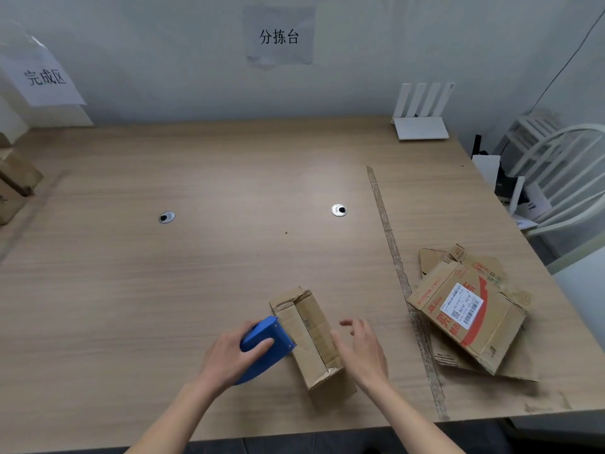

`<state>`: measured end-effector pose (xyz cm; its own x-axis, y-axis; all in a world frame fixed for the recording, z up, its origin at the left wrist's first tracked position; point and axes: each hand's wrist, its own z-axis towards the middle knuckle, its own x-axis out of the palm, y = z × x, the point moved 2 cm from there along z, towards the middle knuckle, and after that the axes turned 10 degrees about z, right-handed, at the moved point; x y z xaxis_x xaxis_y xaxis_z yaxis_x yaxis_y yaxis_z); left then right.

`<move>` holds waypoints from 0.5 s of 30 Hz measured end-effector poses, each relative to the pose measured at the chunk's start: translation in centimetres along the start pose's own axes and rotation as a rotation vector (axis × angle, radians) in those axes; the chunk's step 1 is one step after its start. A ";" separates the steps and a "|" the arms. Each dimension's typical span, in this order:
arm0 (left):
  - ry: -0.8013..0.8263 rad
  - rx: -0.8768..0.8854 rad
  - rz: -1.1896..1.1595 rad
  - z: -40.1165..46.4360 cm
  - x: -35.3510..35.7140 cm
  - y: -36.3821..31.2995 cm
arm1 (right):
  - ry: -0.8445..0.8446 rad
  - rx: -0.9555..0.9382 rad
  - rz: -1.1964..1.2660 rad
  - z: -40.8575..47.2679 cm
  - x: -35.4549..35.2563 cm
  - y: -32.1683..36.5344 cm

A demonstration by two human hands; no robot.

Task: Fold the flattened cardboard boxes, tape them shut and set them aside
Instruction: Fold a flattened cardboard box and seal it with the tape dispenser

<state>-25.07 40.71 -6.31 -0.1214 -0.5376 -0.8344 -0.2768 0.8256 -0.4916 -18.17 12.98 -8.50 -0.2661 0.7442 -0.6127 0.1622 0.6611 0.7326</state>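
Holding now: your left hand (234,352) grips the blue tape dispenser (265,347), fingers curled over its body, its front end touching the left wall of the small cardboard box (312,339).
Right hand: your right hand (360,348) hovers just beside the box's right wall, fingers relaxed and slightly spread, holding nothing.
Box position: it stands near the front edge of the tabletop (196,257), about midway along, top flaps still up and unsealed.
Box handling: expect it to be light and empty, so it will likely slide or skew when the dispenser pushes. The worn, creased walls look soft and will buckle if squeezed mid-panel.
Where to hold: brace the right wall with your flat palm near a corner fold, where the board is stiffest, and press the flaps down before taping.
Waiting stock: the flattened boxes (468,309) lie toward the front right corner, well apart; lift those by an edge, they will flop.
Dispenser: rigid plastic, likely with a toothed cutter; keep your fingers behind it.
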 end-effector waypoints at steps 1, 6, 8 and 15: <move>0.023 0.042 -0.016 0.0 -0.2 -0.6 | 0.071 -0.046 0.125 0.0 0.3 1.2; 0.106 0.245 -0.034 -0.1 -1.1 -4.0 | 0.505 0.061 0.522 -0.2 1.5 6.0; 0.099 0.265 -0.022 -0.2 -1.4 -4.3 | 0.499 0.036 0.574 -0.3 1.4 6.1; 0.125 0.306 -0.013 -0.4 -1.8 -4.1 | 0.569 0.216 0.773 -0.7 0.8 4.9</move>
<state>-24.10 38.24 -2.72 -0.2413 -0.5494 -0.8000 0.0182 0.8216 -0.5697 -18.26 16.77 -5.25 -0.4221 0.8596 0.2881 0.6392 0.0568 0.7669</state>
